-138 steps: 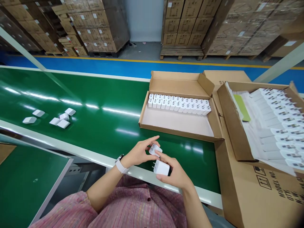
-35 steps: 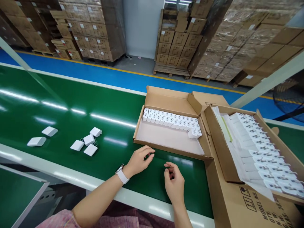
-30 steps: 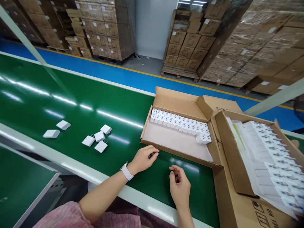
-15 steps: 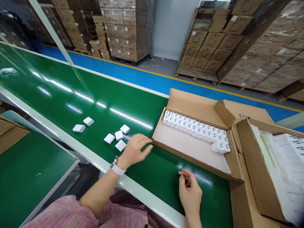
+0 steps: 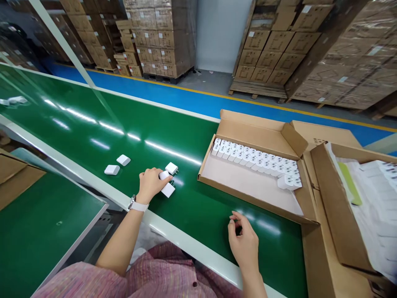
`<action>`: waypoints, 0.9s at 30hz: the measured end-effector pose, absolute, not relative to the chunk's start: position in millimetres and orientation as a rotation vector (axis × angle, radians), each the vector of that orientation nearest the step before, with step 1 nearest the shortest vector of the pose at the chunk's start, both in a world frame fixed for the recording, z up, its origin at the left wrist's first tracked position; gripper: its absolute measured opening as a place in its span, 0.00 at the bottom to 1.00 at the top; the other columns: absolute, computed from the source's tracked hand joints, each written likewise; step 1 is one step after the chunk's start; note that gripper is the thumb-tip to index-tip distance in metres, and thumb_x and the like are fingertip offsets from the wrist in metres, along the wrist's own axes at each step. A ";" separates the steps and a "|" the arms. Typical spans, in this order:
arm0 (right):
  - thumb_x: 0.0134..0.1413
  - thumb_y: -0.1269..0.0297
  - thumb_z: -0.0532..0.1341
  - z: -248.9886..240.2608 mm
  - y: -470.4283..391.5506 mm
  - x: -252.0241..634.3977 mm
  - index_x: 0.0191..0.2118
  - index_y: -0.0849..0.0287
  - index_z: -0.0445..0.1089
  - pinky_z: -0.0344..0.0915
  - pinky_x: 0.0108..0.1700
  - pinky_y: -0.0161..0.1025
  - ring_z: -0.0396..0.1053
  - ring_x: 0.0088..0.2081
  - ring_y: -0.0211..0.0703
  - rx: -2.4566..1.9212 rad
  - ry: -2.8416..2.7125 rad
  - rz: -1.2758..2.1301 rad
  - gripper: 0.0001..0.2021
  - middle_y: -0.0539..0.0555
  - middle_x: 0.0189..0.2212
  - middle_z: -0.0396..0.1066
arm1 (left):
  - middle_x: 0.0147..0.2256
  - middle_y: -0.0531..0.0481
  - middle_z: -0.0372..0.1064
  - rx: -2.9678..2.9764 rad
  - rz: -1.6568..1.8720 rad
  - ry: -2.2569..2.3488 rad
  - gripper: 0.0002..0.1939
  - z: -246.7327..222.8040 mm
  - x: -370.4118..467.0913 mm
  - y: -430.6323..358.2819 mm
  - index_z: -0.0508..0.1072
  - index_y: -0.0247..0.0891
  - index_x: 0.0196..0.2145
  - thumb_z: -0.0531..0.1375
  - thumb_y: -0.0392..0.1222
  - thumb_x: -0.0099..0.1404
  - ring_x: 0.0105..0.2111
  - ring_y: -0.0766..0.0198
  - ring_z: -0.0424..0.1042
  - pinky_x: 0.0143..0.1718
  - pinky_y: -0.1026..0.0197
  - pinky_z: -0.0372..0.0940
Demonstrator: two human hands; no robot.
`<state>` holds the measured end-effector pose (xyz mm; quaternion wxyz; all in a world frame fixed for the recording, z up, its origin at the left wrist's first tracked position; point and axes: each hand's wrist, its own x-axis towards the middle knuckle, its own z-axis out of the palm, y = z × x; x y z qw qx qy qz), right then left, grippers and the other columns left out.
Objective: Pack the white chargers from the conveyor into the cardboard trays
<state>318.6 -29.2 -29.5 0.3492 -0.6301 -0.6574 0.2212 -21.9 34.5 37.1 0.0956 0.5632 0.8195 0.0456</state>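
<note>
At the far left, several white chargers (image 5: pixel 17 100) lie on the green conveyor belt (image 5: pixel 173 128); their exact number is too blurred to count. Nearer the person, two more, a near plug charger (image 5: pixel 112 170) and a far plug charger (image 5: pixel 123 160), lie on their sides, just beside each other.

The left hand (image 5: pixel 150 183) reaches over a small cluster, its fingertips touching a white plug charger (image 5: pixel 164 176). Whether the grip is closed cannot be told. Just beside lie a lower charger (image 5: pixel 168 190) and an upper charger (image 5: pixel 171 168), the latter with its prongs exposed; the hand may hide others. In my judgement, sound handling means gripping the smooth housing, keeping pressure off the prongs and lifting straight up, so that neighbouring prongs do not snag or scratch the casings.

To the right, a shallow cardboard box (image 5: pixel 229 191) stands open with its lid back. The right hand (image 5: pixel 245 240) is in front of it, fingers loosely curled, thumb apart from the index finger, nothing visible held. Inside, packed chargers (image 5: pixel 259 161) stand upright in rows along the far side, contact faces up; a short front row (image 5: pixel 289 182) begins at the right end. At far right, a second box (image 5: pixel 341 231) holds more chargers and white wrapping.
</note>
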 end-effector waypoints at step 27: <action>0.60 0.80 0.57 -10.5 -5.1 198.0 0.59 0.59 0.68 0.65 0.63 0.61 0.62 0.64 0.60 -1.015 -2.557 0.493 0.22 0.64 0.60 0.67 | 0.53 0.44 0.75 2.111 0.544 1.817 0.20 20.9 2.5 14.6 0.70 0.45 0.61 0.46 0.44 0.79 0.53 0.53 0.71 0.61 0.45 0.54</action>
